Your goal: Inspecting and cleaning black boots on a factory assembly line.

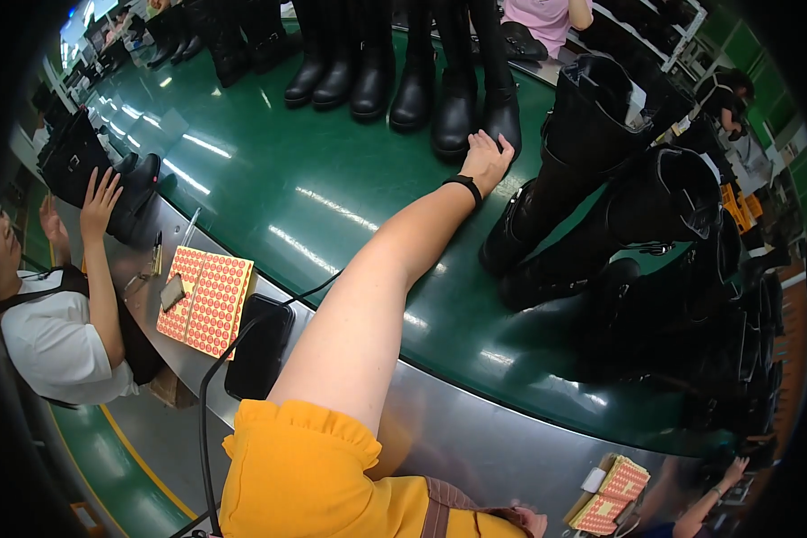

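Observation:
My left hand (489, 161), with a black band at the wrist, reaches across the green surface to the toe of a tall black boot (500, 103). Its fingers and thumb are around the front of that toe. Just left of it stands another upright black boot (455, 108), close to my fingertips. Of my right hand (533, 522) only a small part shows at the lower edge, beside my yellow clothing; its fingers are hidden.
More black boots (372, 76) stand along the far side, and several tall boots (592, 117) lean at the right. Sticker sheets (211, 296) and a black device (260, 345) lie on the metal edge (475, 403). Left, a co-worker (67, 336) has a hand at other boots (139, 193).

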Action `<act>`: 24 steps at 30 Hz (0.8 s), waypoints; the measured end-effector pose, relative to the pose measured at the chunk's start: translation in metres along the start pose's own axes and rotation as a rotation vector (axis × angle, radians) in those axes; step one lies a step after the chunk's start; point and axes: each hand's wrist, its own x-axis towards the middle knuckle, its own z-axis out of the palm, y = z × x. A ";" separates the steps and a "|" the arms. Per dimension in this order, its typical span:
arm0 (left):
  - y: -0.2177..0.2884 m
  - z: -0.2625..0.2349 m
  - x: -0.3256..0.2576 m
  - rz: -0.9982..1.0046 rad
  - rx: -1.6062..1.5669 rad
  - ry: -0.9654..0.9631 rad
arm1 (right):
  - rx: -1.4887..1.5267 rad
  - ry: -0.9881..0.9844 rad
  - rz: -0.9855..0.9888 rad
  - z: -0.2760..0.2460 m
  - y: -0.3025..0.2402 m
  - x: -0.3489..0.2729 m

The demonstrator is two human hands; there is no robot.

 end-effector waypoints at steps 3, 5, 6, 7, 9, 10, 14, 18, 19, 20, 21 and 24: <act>0.002 -0.005 0.002 0.037 0.062 -0.032 | 0.529 0.267 0.572 -0.002 -0.018 0.016; 0.003 -0.007 0.006 0.082 0.003 -0.211 | 0.102 0.049 0.083 -0.015 -0.022 0.030; 0.002 -0.008 0.007 0.155 0.135 -0.225 | 0.092 0.051 0.086 -0.020 -0.023 0.036; 0.003 -0.008 0.008 0.177 0.182 -0.214 | 0.123 0.008 0.074 -0.025 -0.025 0.040; 0.002 -0.009 0.007 0.213 0.300 -0.219 | 0.158 -0.035 0.065 -0.030 -0.027 0.044; 0.001 -0.009 0.006 0.240 0.275 -0.236 | 0.144 -0.024 0.104 -0.030 -0.027 0.043; -0.011 -0.011 -0.010 0.046 0.050 -0.133 | 0.105 -0.009 0.064 -0.020 -0.016 0.029; -0.034 -0.023 -0.028 0.077 -0.147 -0.153 | 0.207 -0.164 0.174 -0.016 -0.004 0.018; -0.041 -0.027 -0.030 0.074 -0.147 -0.151 | 0.195 -0.135 0.138 -0.017 -0.004 0.018; -0.048 -0.030 -0.031 0.090 -0.288 -0.137 | 0.183 -0.106 0.103 -0.018 -0.005 0.019; -0.056 -0.033 -0.032 0.111 -0.431 -0.142 | 0.182 -0.104 0.102 -0.020 -0.008 0.020; -0.092 -0.033 -0.028 -0.284 -0.669 0.468 | 0.118 -0.030 0.124 -0.026 -0.021 0.028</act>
